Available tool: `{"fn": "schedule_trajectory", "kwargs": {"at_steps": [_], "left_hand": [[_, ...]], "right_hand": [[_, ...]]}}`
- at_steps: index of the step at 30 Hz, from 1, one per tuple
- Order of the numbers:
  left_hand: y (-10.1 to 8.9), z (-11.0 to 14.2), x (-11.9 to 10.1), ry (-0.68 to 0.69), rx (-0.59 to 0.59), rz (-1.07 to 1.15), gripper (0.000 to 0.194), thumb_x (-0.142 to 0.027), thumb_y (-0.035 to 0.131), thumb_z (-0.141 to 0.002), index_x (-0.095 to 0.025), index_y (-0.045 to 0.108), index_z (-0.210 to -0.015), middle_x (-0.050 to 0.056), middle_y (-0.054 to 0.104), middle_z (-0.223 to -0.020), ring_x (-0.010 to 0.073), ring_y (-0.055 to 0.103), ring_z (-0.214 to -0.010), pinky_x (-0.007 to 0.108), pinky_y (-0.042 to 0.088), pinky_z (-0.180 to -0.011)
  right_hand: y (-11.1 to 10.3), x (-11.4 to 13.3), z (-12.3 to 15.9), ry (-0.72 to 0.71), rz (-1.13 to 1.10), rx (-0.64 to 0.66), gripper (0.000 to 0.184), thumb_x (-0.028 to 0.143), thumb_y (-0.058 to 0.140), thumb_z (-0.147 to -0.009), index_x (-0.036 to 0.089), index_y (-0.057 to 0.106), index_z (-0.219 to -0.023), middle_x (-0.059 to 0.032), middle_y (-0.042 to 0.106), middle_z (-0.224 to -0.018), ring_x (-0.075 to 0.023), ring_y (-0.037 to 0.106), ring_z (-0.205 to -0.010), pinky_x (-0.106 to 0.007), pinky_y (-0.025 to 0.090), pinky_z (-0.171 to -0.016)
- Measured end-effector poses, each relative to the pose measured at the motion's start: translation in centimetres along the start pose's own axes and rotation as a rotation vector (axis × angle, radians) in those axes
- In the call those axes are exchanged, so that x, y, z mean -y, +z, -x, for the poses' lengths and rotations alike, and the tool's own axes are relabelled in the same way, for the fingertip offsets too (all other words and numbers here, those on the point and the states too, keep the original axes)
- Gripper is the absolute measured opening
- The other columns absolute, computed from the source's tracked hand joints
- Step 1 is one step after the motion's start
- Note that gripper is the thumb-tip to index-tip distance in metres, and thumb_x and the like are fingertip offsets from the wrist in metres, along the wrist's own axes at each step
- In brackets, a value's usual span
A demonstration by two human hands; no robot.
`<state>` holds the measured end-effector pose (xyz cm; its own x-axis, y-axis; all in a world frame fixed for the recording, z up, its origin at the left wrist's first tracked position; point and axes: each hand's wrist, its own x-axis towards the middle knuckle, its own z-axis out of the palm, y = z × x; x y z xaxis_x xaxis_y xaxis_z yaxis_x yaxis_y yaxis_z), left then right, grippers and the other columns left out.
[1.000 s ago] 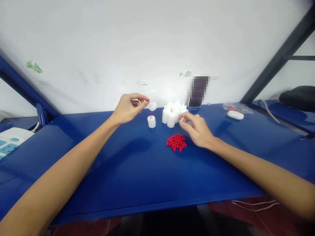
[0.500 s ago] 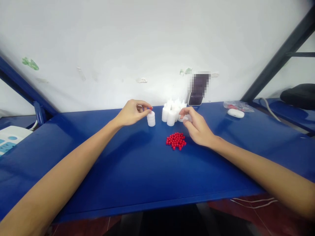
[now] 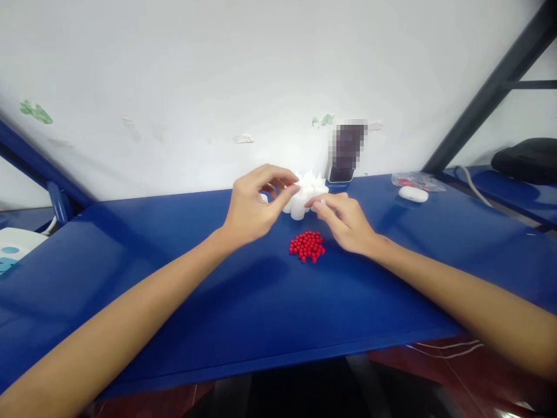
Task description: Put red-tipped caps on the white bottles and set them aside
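Observation:
My left hand (image 3: 257,203) is at the near left side of a cluster of small white squeeze bottles (image 3: 298,208), thumb and forefinger curved and apart, with nothing seen held between them. Behind its fingers a bit of a white bottle (image 3: 263,198) shows; the rest is hidden. On the cluster's right side is my right hand (image 3: 343,220), thumb and forefinger pinched together. Whatever might be between those fingertips is too small to make out. A pile of small red caps (image 3: 307,247) lies on the table in front of the bottles.
The blue table (image 3: 226,331) meets a white wall. A phone (image 3: 347,154) leans on the wall behind the bottles. To the right lie a white earbud case (image 3: 413,194) and a clear plastic bag (image 3: 418,181). A white power strip (image 3: 20,247) is at the left edge.
My left hand has left the separate bottle and its red cap and moved right to the cluster. My right hand has shifted slightly left, its fingertips closer together; the white item there no longer shows.

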<state>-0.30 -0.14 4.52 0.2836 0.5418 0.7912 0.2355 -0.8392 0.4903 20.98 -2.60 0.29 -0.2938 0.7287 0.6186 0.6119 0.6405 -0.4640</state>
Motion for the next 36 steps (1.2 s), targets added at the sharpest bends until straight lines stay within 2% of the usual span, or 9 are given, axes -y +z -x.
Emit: {"fn": "schedule_trajectory", "kwargs": {"at_steps": [5,8,13,16,24,28,31,33,36], "left_hand": [[1.8,1.4,-1.1,-0.051,0.088,0.072,0.011,-0.023,0.069,-0.087,-0.021,0.074,-0.097,0.002,0.076,-0.093,0.0136,0.068,-0.078,0.028,0.057,-0.072],[2.1,1.9,-0.9,-0.049,0.127,0.090,0.009,-0.022,0.070,-0.086,-0.022,0.075,-0.094,0.002,0.077,-0.089,0.0139,0.069,-0.077,0.028,0.057,-0.071],[2.4,2.4,-1.0,-0.013,0.151,0.109,0.009,-0.019,0.067,-0.088,-0.022,0.075,-0.091,0.001,0.077,-0.084,0.0122,0.067,-0.072,0.027,0.055,-0.067],[2.8,2.8,-1.0,0.009,0.152,0.111,0.015,-0.013,0.064,-0.087,-0.022,0.074,-0.092,0.001,0.076,-0.085,0.0109,0.065,-0.071,0.025,0.054,-0.066],[3.8,3.3,-1.6,0.048,0.083,0.091,0.020,-0.008,0.063,-0.084,-0.022,0.071,-0.094,0.000,0.075,-0.084,0.0103,0.063,-0.068,0.027,0.052,-0.064],[3.8,3.4,-1.8,0.049,0.060,0.073,0.015,-0.011,0.064,-0.086,-0.023,0.070,-0.093,0.000,0.074,-0.082,0.0112,0.064,-0.069,0.028,0.053,-0.065],[3.8,3.6,-1.8,0.048,0.069,0.080,0.011,-0.016,0.066,-0.087,-0.023,0.070,-0.095,0.000,0.075,-0.086,0.0117,0.065,-0.072,0.028,0.054,-0.066],[3.7,3.5,-1.8,0.051,0.082,0.088,0.010,-0.017,0.067,-0.087,-0.023,0.071,-0.094,0.001,0.075,-0.087,0.0120,0.065,-0.074,0.028,0.055,-0.068],[2.8,2.3,-1.4,0.003,0.045,0.090,0.004,-0.023,0.071,-0.086,-0.021,0.072,-0.089,0.002,0.075,-0.083,0.0127,0.065,-0.072,0.029,0.055,-0.069]], "right_hand": [[-0.1,1.5,0.2,-0.148,-0.142,0.109,0.027,0.037,0.043,-0.099,0.020,0.057,-0.082,-0.0038,0.059,-0.082,-0.0188,0.054,-0.076,-0.034,0.040,-0.075],[0.0,1.7,0.3,-0.166,-0.253,0.137,0.029,0.040,0.043,-0.098,0.020,0.053,-0.079,-0.0036,0.056,-0.080,-0.0188,0.052,-0.075,-0.033,0.040,-0.071],[0.0,1.7,0.3,-0.031,-0.311,0.161,0.043,0.047,0.036,-0.100,0.019,0.050,-0.072,-0.0001,0.049,-0.068,-0.0145,0.045,-0.064,-0.030,0.036,-0.064],[0.0,1.8,0.3,0.016,-0.348,0.175,0.044,0.049,0.040,-0.099,0.018,0.052,-0.069,0.0013,0.047,-0.063,-0.0131,0.044,-0.060,-0.029,0.034,-0.060],[0.2,2.3,0.5,0.178,-0.438,0.109,0.041,0.033,0.044,-0.087,0.020,0.043,-0.049,0.0017,0.043,-0.047,-0.0116,0.040,-0.049,-0.028,0.031,-0.052],[0.5,2.9,0.5,0.213,-0.450,0.049,0.038,0.032,0.044,-0.082,0.021,0.042,-0.045,0.0021,0.039,-0.043,-0.0108,0.035,-0.045,-0.028,0.029,-0.049],[0.8,2.9,0.6,0.202,-0.483,0.027,0.038,0.031,0.044,-0.083,0.021,0.041,-0.047,0.0018,0.040,-0.045,-0.0110,0.036,-0.046,-0.028,0.029,-0.049],[0.9,2.6,0.7,0.140,-0.478,0.034,0.037,0.035,0.044,-0.087,0.020,0.045,-0.054,0.0017,0.042,-0.051,-0.0118,0.039,-0.050,-0.029,0.031,-0.052],[0.8,1.8,0.6,0.062,-0.454,0.016,0.033,0.047,0.042,-0.094,0.019,0.058,-0.086,0.0012,0.051,-0.068,-0.0136,0.047,-0.058,-0.029,0.038,-0.058]]}}
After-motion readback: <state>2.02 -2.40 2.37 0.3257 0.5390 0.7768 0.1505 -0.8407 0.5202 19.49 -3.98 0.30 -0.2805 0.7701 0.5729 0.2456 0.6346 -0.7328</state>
